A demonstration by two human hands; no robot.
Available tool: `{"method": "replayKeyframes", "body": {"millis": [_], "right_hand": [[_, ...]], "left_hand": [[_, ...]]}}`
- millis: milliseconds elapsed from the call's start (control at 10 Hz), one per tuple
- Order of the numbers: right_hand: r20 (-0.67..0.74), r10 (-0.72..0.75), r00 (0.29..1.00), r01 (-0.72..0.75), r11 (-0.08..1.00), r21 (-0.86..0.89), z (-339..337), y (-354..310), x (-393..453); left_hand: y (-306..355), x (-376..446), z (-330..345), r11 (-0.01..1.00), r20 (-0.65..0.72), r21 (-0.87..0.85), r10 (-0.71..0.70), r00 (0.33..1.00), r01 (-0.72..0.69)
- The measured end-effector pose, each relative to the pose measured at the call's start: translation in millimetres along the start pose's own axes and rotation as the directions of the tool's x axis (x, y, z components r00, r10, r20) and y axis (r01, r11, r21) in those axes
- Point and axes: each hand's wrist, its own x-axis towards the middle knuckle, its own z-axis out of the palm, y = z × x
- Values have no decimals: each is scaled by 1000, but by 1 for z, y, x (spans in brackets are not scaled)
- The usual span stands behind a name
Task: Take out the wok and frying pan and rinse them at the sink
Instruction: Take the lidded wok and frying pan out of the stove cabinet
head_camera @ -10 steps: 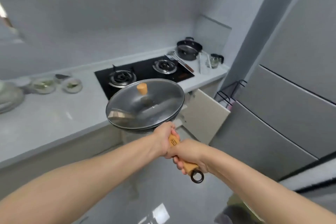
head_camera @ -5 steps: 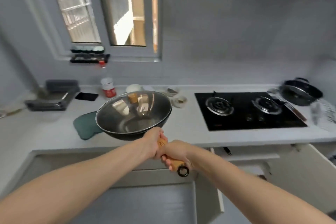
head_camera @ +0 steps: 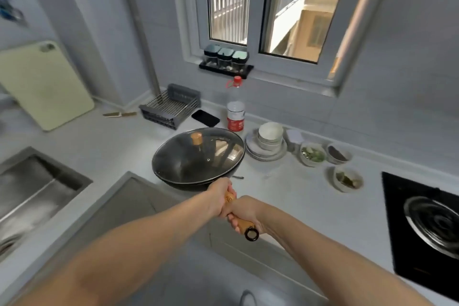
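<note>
Both hands are wrapped around the wooden handle of the wok: the left hand grips nearer the bowl, the right hand nearer the black hanging ring, fingers curled tight on the wood in each case. Compared with one second ago, when the wok was held out in front of the stove and the open cabinet door, the view is now turned leftward, and the wok is carried above the countertop below the window. The sink, absent from the earlier pictures, is now seen at about nine o'clock from the wok, well apart from it. A glass lid with a wooden knob is seated on the wok, as it was before. Stacked bowls and plates lie near the wok at three o'clock, a bottle at one o'clock. The carry toward the sink is judged to be well under way; removal of the lid is likely needed before rinsing. No frying pan can be identified with certainty.
</note>
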Motion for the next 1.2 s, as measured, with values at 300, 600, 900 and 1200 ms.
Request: {"method": "replayKeyframes", "body": {"millis": [300,600,900,1200], "right_hand": [[65,45,997,-35,989,-145,-55,-13,79],[106,65,992,-51,990,-132,-87,10,118],[7,66,998,-66,997,-50,-70,52,125],[-534,-387,752,234,914,-332,-59,155,6]], "left_hand": [[13,91,34,980,-116,-197,-54,992,30],[-6,139,57,981,-159,-164,-130,979,104],[-42,137,48,998,-80,-62,-38,996,33],[-96,20,41,782,-36,373,551,834,-500]]}}
